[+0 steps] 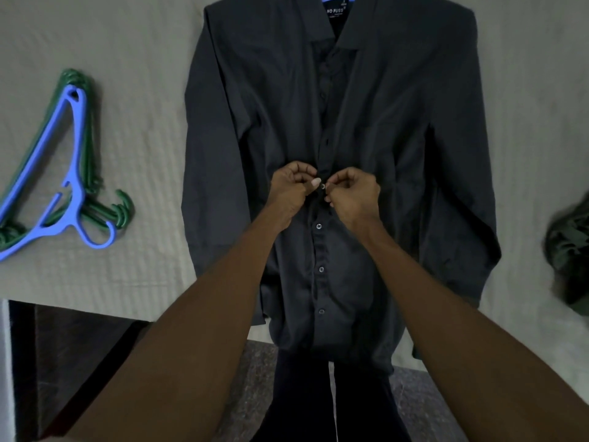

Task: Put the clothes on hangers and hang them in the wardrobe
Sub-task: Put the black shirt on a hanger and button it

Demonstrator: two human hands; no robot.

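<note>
At frame center my left hand (291, 186) and right hand (353, 193) pinch the placket of the dark button-up shirt (382, 154) spread on the pale bedsheet (143, 122), with the blue hanger (68, 173) lying at left.

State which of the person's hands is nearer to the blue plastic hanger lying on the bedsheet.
Left. The left hand pinches the dark button-up shirt at its placket, on the side towards the blue plastic hanger; the right hand pinches beside it, farther away.
</note>
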